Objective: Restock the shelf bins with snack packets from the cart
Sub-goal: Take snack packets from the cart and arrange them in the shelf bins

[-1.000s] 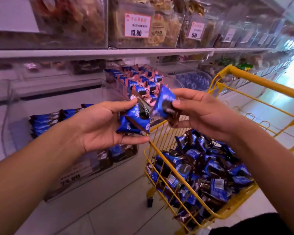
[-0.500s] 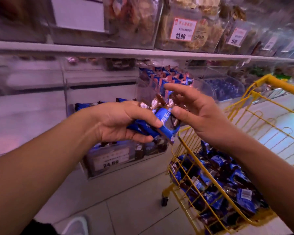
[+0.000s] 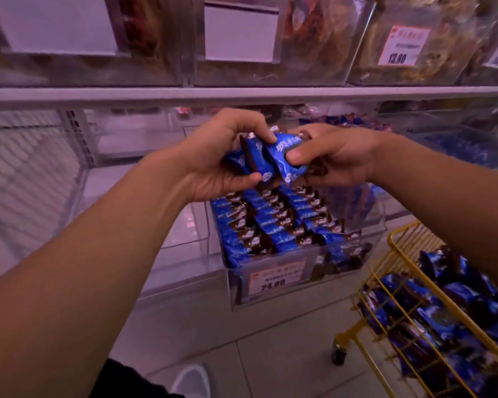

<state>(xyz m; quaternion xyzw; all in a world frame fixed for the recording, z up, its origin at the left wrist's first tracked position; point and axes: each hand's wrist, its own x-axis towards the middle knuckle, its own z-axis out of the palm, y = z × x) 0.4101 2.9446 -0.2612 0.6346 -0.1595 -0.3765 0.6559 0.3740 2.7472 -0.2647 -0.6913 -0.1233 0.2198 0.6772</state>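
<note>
While both your hands meet above the bin point(image 3: 273, 278), they grip blue packets point(image 3: 270, 156).
Your left hand point(image 3: 213, 162) clutches several, your right hand point(image 3: 334, 159) pinches one; more packets fill the cart point(image 3: 397, 239) at right.

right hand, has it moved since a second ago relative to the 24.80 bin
Yes. The right hand went from over the cart to above the 24.80 bin, leftward, gripping blue packets.

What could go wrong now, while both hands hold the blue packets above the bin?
1. The left hand and right hand grip several blue packets loosely fanned; one may slip and fall to the floor.
2. The clear bin below already holds neat rows, so dropped packets could disturb them or slide over its front.
</note>
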